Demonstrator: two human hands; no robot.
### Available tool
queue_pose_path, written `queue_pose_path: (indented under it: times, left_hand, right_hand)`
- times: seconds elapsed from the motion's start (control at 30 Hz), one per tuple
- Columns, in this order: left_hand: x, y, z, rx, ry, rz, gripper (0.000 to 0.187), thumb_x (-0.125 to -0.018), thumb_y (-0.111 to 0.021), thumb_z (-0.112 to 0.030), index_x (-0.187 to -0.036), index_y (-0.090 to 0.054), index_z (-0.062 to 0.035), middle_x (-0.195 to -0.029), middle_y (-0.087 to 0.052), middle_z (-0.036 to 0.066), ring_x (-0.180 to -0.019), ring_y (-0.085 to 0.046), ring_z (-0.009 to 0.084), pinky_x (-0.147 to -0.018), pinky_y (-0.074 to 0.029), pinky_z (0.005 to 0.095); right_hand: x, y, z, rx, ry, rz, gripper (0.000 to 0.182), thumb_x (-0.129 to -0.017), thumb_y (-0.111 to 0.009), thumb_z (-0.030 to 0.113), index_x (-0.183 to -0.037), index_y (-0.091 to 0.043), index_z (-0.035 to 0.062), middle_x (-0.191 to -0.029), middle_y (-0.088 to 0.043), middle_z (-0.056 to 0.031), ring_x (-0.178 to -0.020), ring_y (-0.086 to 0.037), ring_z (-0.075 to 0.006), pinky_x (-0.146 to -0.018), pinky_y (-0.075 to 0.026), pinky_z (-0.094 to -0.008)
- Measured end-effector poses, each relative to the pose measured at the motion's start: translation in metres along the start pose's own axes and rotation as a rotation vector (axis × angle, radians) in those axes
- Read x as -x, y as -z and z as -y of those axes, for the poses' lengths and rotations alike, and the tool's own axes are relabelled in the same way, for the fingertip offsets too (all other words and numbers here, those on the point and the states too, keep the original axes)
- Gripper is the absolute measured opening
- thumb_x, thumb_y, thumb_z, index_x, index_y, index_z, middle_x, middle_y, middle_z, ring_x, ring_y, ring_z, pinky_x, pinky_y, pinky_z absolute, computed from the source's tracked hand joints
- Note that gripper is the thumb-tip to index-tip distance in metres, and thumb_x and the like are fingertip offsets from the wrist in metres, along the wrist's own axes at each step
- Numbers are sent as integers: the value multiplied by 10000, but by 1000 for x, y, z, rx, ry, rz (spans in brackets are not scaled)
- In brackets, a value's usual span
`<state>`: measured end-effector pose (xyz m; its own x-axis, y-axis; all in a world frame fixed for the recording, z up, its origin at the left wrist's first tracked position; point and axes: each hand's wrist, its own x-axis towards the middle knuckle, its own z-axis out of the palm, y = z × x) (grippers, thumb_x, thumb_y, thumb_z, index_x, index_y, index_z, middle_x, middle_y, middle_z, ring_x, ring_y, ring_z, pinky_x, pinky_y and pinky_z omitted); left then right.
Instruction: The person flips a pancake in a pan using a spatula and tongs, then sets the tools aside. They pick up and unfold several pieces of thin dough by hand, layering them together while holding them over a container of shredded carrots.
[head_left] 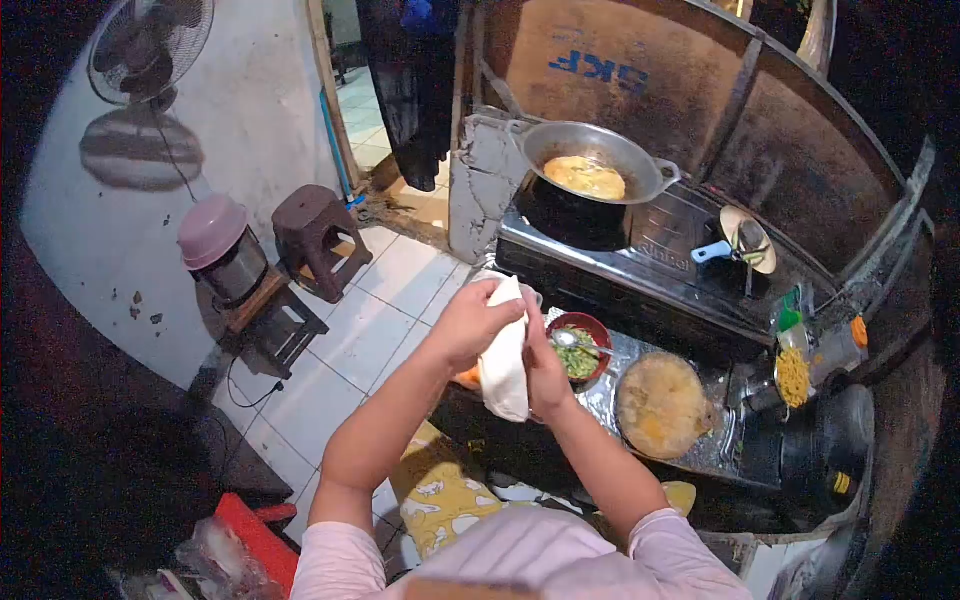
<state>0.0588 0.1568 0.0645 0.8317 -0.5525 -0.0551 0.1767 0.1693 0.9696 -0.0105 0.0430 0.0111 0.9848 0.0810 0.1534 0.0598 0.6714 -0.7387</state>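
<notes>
A long white folded item (505, 365), perhaps dough or cloth, is upright between my two hands. My left hand (472, 322) wraps its upper left side, with the thumb across the top. Along its right side my right hand (545, 370) presses with closed fingers. Just right of my hands is a red bowl (603, 372) of chopped greens with a spoon (568, 338) in it. A round wooden board (660, 405) lies further right. Something orange (467, 377) shows partly behind my left wrist.
A pan (640, 150) with golden food (585, 178) in oil sits on the stove (650, 240). Utensils (745, 250) rest on the stove's right. Noodle-like yellow food (793, 377) stands at the right. Stools (310, 225) and a pink-lidded container (213, 232) are at the left.
</notes>
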Motion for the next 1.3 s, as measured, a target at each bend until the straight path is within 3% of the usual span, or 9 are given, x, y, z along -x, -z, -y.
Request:
queue_pose_path:
  times: [0.43,0.5,0.63,0.73,0.83,0.97,1.03,1.13,1.3]
  left_hand:
    - [65,-64,52,395,143,179,397,-957,-511,-136,-1317,-443,19,-1204,-588,164,-1023,-616,182,-850,-510,284]
    - [72,-76,58,372,127,282,428,-951,-509,-96,-1348,-405,25,-1266,-553,180,-1111,-591,209,-906,-496,324]
    - [98,-90,61,9,-33,122,311,-899,-545,-39,-1203,-548,26,-1214,-580,163,-1108,-585,264,-935,-476,353]
    - [125,-71,81,-573,-566,-269,296,-849,-593,-38,-1140,-571,12,-1174,-576,156,-1107,-559,258,-940,-463,348]
    - [137,-68,98,-597,-402,-339,315,-808,-639,-46,-1114,-575,-10,-1186,-540,162,-1117,-531,263,-958,-443,350]
    - [134,-79,122,-604,-280,-282,553,-845,-638,-146,-1359,-444,-83,-1450,-320,162,-1333,-347,268,-1019,-389,385]
    - [124,-77,126,-575,-166,-253,697,-868,-610,-240,-1463,-293,-64,-1527,-188,175,-1401,-234,290,-1106,-278,403]
    - [110,-81,126,-320,-188,-138,767,-901,-549,-333,-1497,-176,-26,-1556,-89,198,-1440,-108,301,-1160,-90,387]
    - [113,-87,135,93,-177,-21,995,-834,-639,-444,-1505,-44,-13,-1555,-83,174,-1438,-104,266,-1156,-85,371]
  right_hand:
    - [78,64,-29,-232,-155,-328,413,-992,-371,349,-1176,-530,15,-1027,-634,-127,-815,-640,-188,-653,-546,-285]
    - [71,62,-47,-1537,-160,572,349,-975,-401,320,-1180,-511,61,-945,-631,-60,-793,-637,-184,-698,-535,-259]
    - [99,61,-18,-1190,-324,-11,288,-885,-526,297,-1094,-615,119,-1027,-637,-77,-1043,-599,-220,-959,-450,-430]
    - [93,31,37,1169,582,74,322,-802,-621,249,-1102,-647,135,-1157,-627,-81,-1160,-545,-241,-993,-417,-414]
    - [93,36,38,1265,498,56,353,-842,-604,224,-1174,-601,106,-1173,-618,-85,-1165,-544,-233,-998,-417,-393]
    - [93,65,-21,-356,-18,-55,390,-956,-494,158,-1319,-408,45,-1263,-539,-87,-1117,-548,-190,-994,-426,-341]
    - [88,60,-32,20,128,-22,330,-985,-439,166,-1295,-419,54,-1218,-537,-81,-1077,-547,-187,-972,-443,-315]
    - [94,61,-49,-818,-208,-29,373,-1014,-366,254,-1339,-414,78,-1212,-534,-65,-1090,-535,-191,-970,-440,-302]
    - [106,44,-49,-183,-342,-364,631,-981,-428,402,-1486,-243,70,-1392,-433,-83,-1261,-437,-182,-1040,-374,-314]
